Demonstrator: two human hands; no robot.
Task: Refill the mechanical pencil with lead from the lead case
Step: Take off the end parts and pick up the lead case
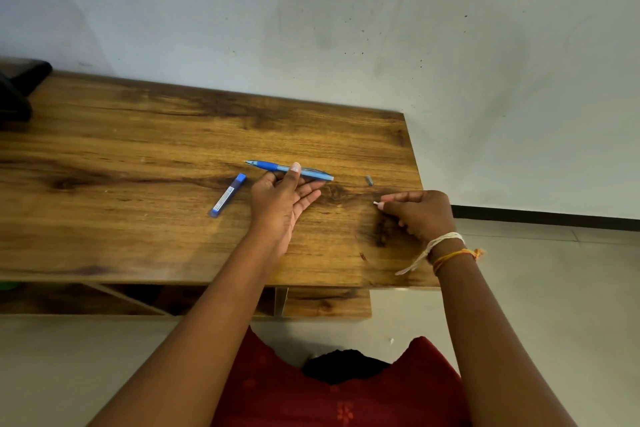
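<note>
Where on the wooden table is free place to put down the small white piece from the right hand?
Bare wood lies near the table front edge, left of the left hand and below the blue lead case. Crowded: around the blue mechanical pencil, small grey cap and right hand pinching the small white piece.

I sit at a wooden table [138,135] with dark grain and knots, its far edge against a pale wall [346,10] speckled with small dark marks. At the far left corner a black object [17,90] lies partly out of view; I cannot tell what it is. Below the tabletop there are open shelves [325,303] of the same wood. A dark skirting strip [547,217] runs along the wall's foot on the right, above a pale tiled floor [554,288]. My lap is covered in red cloth [277,392] with a faint orange pattern.
</note>
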